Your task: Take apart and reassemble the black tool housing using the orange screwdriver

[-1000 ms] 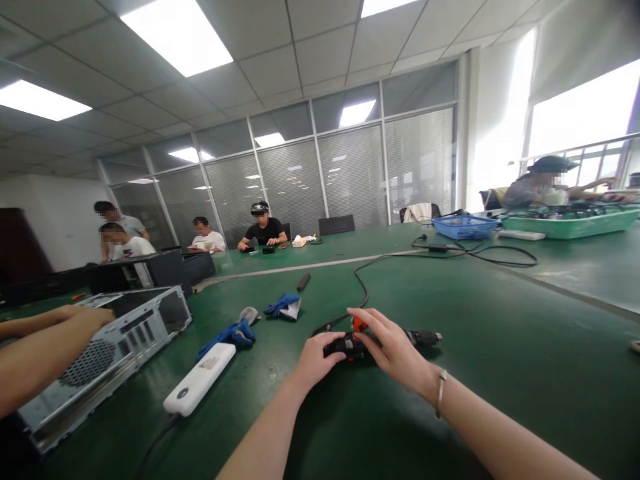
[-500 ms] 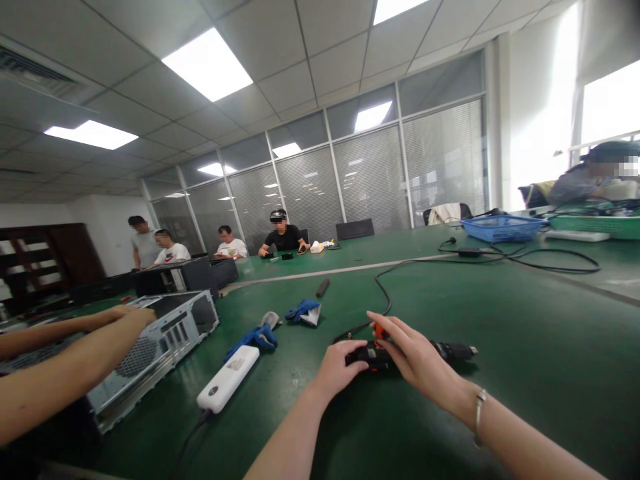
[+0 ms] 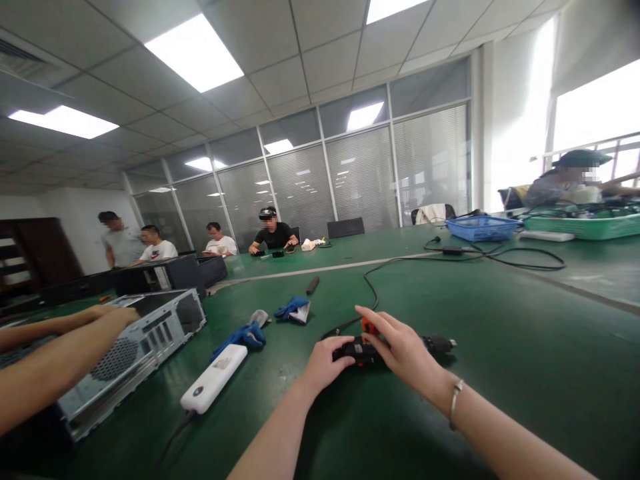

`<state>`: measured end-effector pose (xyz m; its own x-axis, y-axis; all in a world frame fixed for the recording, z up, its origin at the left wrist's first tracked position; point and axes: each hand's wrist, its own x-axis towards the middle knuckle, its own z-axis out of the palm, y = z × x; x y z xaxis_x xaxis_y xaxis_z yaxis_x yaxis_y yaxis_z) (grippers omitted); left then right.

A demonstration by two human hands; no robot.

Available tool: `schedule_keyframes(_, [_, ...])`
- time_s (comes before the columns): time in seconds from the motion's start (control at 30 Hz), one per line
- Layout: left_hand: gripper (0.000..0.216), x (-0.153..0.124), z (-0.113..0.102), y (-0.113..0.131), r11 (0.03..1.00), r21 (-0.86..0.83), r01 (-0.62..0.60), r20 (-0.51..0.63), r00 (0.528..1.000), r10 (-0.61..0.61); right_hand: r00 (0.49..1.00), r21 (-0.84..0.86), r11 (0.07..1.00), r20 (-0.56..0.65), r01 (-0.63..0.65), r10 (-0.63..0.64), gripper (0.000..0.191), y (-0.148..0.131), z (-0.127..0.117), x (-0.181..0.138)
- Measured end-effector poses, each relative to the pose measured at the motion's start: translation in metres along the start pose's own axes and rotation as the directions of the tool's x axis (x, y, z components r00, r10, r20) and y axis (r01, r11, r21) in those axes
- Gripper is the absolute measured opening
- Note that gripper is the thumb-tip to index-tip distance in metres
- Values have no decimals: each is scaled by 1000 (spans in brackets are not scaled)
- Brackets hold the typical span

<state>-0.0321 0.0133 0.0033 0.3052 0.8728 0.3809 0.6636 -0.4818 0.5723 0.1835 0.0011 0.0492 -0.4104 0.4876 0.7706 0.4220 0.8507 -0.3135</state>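
**Black power tool between both hands on the green table**

The black power tool (image 3: 365,351) is right in front of me, low over the green table (image 3: 510,340), its narrow tip (image 3: 453,344) pointing right. My left hand (image 3: 323,363) holds the other end, thumb in front and fingers over the top. My right hand (image 3: 403,347) arches across the middle, fingers at an orange part (image 3: 369,327) — from here I can't tell whether they grip it or only touch it.

Farther out to the left are a white device (image 3: 215,380), two blue gloves (image 3: 245,338) (image 3: 293,310) and a dark bar (image 3: 313,285). Beyond the white device, a co-worker's forearms (image 3: 60,383) reach over a metal computer case (image 3: 170,330). At the far right stand two baskets — a blue one (image 3: 483,231) and a green one (image 3: 585,229).
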Motion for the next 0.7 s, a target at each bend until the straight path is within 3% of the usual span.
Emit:
schedule_keyframes(0.1, [44,0,0,0,1000,6,7,6,1000,-7,998,-14,999,-44,-36,36,49,3,1,-1])
schedule_keyframes(0.27, [44,0,-1,0,1000,-7,-2,13,1000,2,999,120,992,1,39,-39,49,-2,0,0])
schedule_keyframes(0.47, [44,0,0,-1,1000,-15,4,5,1000,-4,992,-2,1000,-125,-9,8,37,-2,3,-1])
schedule_keyframes(0.7, [44,0,0,-1,999,-41,-13,-6,1000,13,996,106,994,-78,-26,34,52,-2,4,-1])
